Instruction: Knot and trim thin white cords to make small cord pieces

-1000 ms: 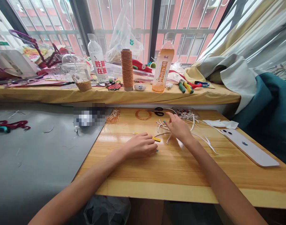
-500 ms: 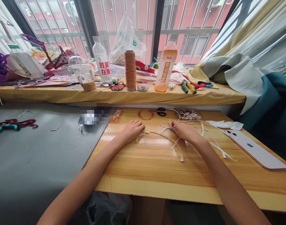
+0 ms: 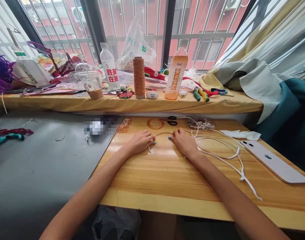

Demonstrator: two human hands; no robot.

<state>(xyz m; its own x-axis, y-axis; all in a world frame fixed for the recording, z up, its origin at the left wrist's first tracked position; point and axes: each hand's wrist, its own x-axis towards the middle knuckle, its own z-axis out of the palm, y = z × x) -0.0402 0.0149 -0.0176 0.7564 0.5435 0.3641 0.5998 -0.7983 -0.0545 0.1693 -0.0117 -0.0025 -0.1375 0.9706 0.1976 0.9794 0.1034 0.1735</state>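
Observation:
My left hand [image 3: 141, 141] rests low over the wooden table with its thumb and fingers pinched on a thin pale cord [image 3: 164, 133]. A short white end of it hangs below the fingertips. To the right, my right hand [image 3: 184, 143] is closed on the same cord, its thumb pointing toward the left hand. Between the two hands the cord bows slightly away from me. Beyond my right wrist, loose white cord [image 3: 239, 163] lies in long loops and tails on the table. What exactly sits inside each pinch is hidden by the fingers.
Behind the hands lie black-handled scissors [image 3: 172, 120], a coil of brown thread [image 3: 155, 123] and a clear box of beads [image 3: 202, 122]. A phone [image 3: 274, 161] is at the right. On the ledge stand a thread spool [image 3: 138, 78] and a tea bottle [image 3: 177, 75].
My right hand has come down flatter and a little left, closer to the left hand. The white cord ends have swept right into wide loops. My left hand has barely moved.

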